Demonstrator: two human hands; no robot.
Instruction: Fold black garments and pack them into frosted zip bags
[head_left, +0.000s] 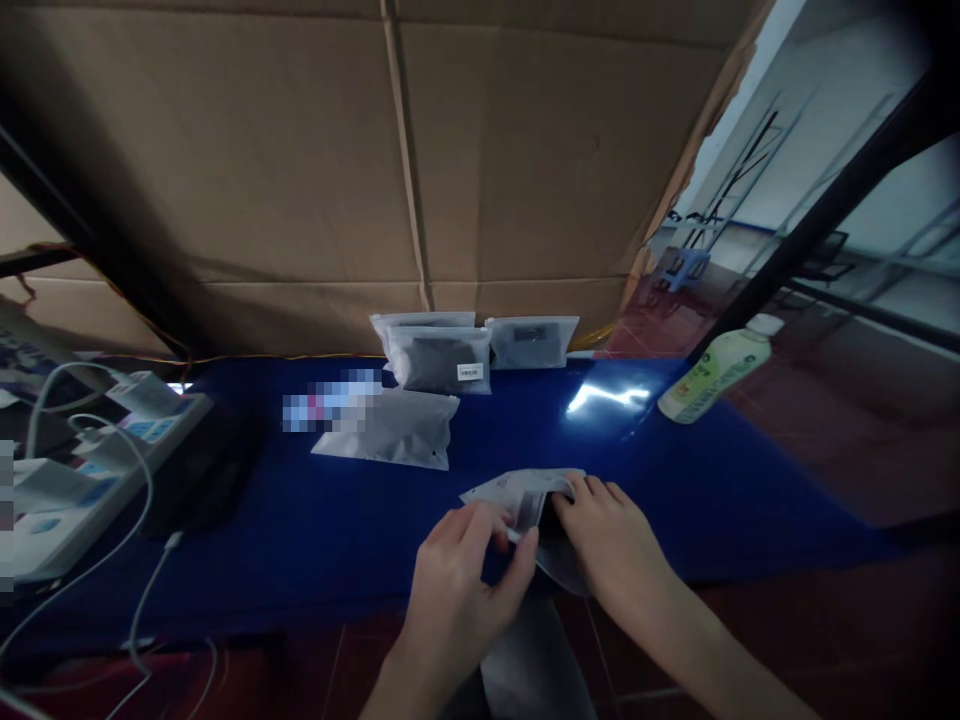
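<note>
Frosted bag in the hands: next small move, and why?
Probably lay the frosted bag flat on the blue tabletop and smooth it out. It is bunched between the left hand and right hand, while the three bags farther along the tabletop lie flat, so a flat bag looks easier to handle.

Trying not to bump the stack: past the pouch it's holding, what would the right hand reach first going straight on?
Past the pouch, the right hand looks headed for the dark pouch with the white label, though depth is unclear.
</note>
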